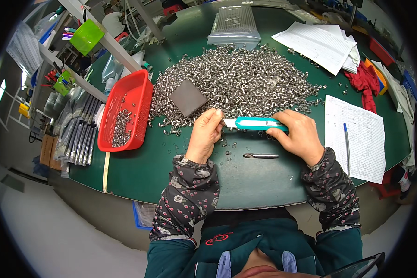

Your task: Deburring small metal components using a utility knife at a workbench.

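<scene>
My right hand point(299, 135) is wrapped round a teal utility knife point(257, 123), its blade pointing left. My left hand point(205, 132) pinches at the blade's tip; a small metal part seems to be between thumb and finger, mostly hidden. Behind both hands spreads a large heap of small shiny metal rings point(236, 76). A dark grey square block point(188, 98) lies on the heap's near left side. Closer to me, a drill bit point(261, 156) rests flat on the green table point(259, 185), with a few loose rings and thin shavings near it.
A red plastic basket point(105, 125) at left holds some metal parts. Right of my hands lies a printed sheet point(356, 116) with a pen point(346, 143) on it. More papers point(312, 44) and a red cloth point(363, 83) sit at far right. Bagged parts point(235, 25) lie at the back.
</scene>
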A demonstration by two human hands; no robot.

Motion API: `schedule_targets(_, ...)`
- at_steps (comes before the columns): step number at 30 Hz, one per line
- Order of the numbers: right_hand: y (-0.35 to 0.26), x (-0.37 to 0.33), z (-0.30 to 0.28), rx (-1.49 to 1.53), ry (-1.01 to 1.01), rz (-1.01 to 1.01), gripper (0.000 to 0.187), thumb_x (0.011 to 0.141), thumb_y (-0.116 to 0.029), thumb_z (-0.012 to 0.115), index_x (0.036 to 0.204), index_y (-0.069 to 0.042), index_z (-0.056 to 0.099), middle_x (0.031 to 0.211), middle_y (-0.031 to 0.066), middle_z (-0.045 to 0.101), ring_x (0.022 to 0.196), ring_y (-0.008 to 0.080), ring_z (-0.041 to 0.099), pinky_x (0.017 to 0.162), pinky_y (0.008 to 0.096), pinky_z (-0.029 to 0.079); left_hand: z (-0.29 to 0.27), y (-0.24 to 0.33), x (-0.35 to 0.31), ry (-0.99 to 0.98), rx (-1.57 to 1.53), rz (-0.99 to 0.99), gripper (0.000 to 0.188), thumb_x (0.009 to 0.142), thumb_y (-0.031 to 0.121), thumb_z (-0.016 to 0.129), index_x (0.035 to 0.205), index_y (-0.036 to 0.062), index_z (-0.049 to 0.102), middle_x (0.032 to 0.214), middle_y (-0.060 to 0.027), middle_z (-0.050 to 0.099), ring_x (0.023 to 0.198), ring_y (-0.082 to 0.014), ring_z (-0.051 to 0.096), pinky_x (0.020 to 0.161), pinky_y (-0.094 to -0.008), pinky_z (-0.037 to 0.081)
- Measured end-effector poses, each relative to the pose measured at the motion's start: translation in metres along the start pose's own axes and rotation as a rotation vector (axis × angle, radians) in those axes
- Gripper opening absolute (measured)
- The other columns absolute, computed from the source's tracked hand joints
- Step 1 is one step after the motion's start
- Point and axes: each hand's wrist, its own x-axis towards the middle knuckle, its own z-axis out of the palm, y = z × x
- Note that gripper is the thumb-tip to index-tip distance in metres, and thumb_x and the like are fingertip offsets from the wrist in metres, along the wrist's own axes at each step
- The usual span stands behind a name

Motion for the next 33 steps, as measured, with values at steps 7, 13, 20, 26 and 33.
schedule_targets(7, -0.001, 0.001, -0.003, 0.002, -0.004, -0.022, 0.026, 0.07, -0.031, 0.064, 0.08, -0.007, 0.059, 0.066, 0.0072, 0.053, 0.062, 0.0264, 0.055, 0.053, 0.0367, 0.042, -0.003, 0.004, -0.001, -0.072, 0.008, -0.037, 0.021, 0.088, 0.023, 0.048, 0.074, 0.0076, 0.049, 0.057, 0.0034, 0.041, 0.041, -0.0007, 0.028, 0.034, -0.0146, 0.021)
schedule_targets(13, 0.0, 0.002, -0.01, -0.005, -0.033, -0.052, 0.026, 0.069, -0.026, 0.065, 0.082, -0.005, 0.058, 0.069, 0.0087, 0.053, 0.065, 0.0276, 0.054, 0.055, 0.0359, 0.042, -0.005, 0.006, -0.001, -0.148, -0.025, -0.131, 0.021, 0.088, 0.023, 0.048, 0.072, 0.0092, 0.048, 0.058, 0.004, 0.041, 0.042, -0.0004, 0.029, 0.034, -0.0146, 0.02)
schedule_targets(20, 0.001, 0.005, -0.017, -0.054, -0.003, -0.136, 0.026, 0.067, -0.024, 0.066, 0.083, -0.005, 0.058, 0.068, 0.0085, 0.051, 0.065, 0.0273, 0.053, 0.056, 0.0359, 0.042, -0.005, 0.012, -0.003, -0.217, 0.013, -0.25, 0.02, 0.087, 0.019, 0.048, 0.07, 0.0088, 0.044, 0.055, 0.0036, 0.037, 0.042, -0.0019, 0.026, 0.034, -0.015, 0.019)
schedule_targets(26, -0.003, 0.008, -0.025, -0.096, 0.011, -0.202, 0.024, 0.064, -0.022, 0.068, 0.078, -0.006, 0.057, 0.065, 0.006, 0.048, 0.065, 0.0236, 0.052, 0.055, 0.0351, 0.042, -0.008, 0.013, -0.005, -0.3, 0.021, -0.317, 0.02, 0.086, 0.018, 0.05, 0.069, 0.0086, 0.045, 0.055, 0.0038, 0.038, 0.045, -0.0015, 0.029, 0.034, -0.0151, 0.019)
schedule_targets(33, -0.002, 0.008, -0.031, -0.182, 0.035, -0.291, 0.027, 0.06, -0.022, 0.069, 0.079, -0.008, 0.056, 0.067, 0.0045, 0.046, 0.065, 0.0215, 0.049, 0.055, 0.0338, 0.039, -0.006, 0.013, -0.006, -0.32, 0.072, -0.379, 0.02, 0.086, 0.018, 0.051, 0.069, 0.0079, 0.047, 0.055, 0.004, 0.039, 0.044, -0.0012, 0.029, 0.034, -0.0153, 0.019)
